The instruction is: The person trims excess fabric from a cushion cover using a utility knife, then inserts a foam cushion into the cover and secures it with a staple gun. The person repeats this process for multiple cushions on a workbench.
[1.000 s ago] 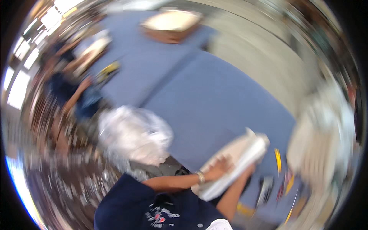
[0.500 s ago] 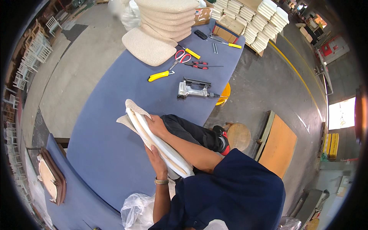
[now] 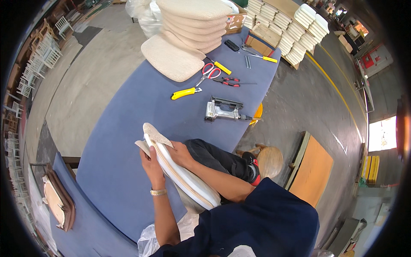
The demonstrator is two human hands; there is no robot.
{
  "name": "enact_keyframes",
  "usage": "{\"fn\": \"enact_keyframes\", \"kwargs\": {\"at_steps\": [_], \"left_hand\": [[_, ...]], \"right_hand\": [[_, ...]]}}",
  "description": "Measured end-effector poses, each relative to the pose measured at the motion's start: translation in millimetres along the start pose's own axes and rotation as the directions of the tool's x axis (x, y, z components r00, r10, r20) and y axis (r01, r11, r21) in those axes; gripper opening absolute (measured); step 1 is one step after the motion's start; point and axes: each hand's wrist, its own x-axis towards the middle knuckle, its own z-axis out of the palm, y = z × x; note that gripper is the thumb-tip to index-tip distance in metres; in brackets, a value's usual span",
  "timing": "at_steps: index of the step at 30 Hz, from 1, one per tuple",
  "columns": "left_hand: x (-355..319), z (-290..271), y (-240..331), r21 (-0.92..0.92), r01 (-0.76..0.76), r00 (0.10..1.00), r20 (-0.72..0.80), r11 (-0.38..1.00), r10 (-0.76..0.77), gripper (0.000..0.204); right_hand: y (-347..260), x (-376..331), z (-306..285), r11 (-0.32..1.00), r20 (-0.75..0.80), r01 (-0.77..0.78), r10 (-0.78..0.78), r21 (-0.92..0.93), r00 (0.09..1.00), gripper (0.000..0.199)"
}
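Observation:
A padded seat cushion (image 3: 176, 170) stands on edge over my lap, with a white foam layer, a thin tan strip along its edge and beige textured fabric on its outer sides. Its far end sticks out over the blue table, where two fabric flaps spread apart. My left hand (image 3: 151, 165) is closed on the left flap near that far end. On the opposite side, my right hand (image 3: 182, 154) grips the cushion, its fingertips hidden behind the fabric. Ahead on the table lies a silver staple gun (image 3: 221, 109) with a hose fitting.
Beyond lie a yellow utility knife (image 3: 184, 94), red-handled scissors (image 3: 207, 74), pliers (image 3: 230, 81) and yellow-handled screwdrivers (image 3: 222, 67). Beige seat pads (image 3: 192, 25) are stacked at the back of the blue table (image 3: 124, 137). A round wooden stool (image 3: 269, 162) stands at right, brown pieces (image 3: 59, 199) at left.
My left hand has moved from the cushion's lower left side up to the flap at its far end. The right hand keeps its hold. The view has shifted slightly.

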Motion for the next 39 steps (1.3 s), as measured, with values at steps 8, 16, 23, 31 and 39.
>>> {"fn": "enact_keyframes", "kwargs": {"at_steps": [8, 16, 23, 31, 39], "left_hand": [[35.2, -7.6, -20.8, -0.077, 0.006, 1.0, -0.019, 0.997, -0.008, 0.052], [48.6, -6.8, -3.5, 0.098, -0.087, 0.994, -0.053, 0.991, 0.093, 0.046], [65.4, 6.6, -12.7, 0.352, -0.251, 0.958, -0.045, 0.902, 0.284, 0.039], [123.7, -5.3, -17.2, 0.15, -0.171, 0.969, 0.202, 0.974, 0.139, 0.028], [150.7, 37.3, -44.6, -0.004, -0.154, 0.976, 0.156, 0.988, 0.153, 0.028]], "right_hand": [[-12.5, 25.1, -13.5, 0.963, -0.058, 0.191, -0.206, -0.189, 0.977, 0.035], [-39.1, 72.4, -18.9, 0.892, 0.042, 0.336, -0.34, -0.301, 0.94, 0.025], [-59.8, 75.6, -19.7, 0.886, 0.099, 0.312, -0.296, -0.343, 0.95, 0.023], [-55.1, 65.0, -11.4, 0.822, 0.099, 0.407, -0.403, -0.399, 0.91, 0.043], [-47.5, 113.9, -56.9, 0.599, 0.451, 0.572, -0.358, -0.56, 0.817, 0.031]]}}
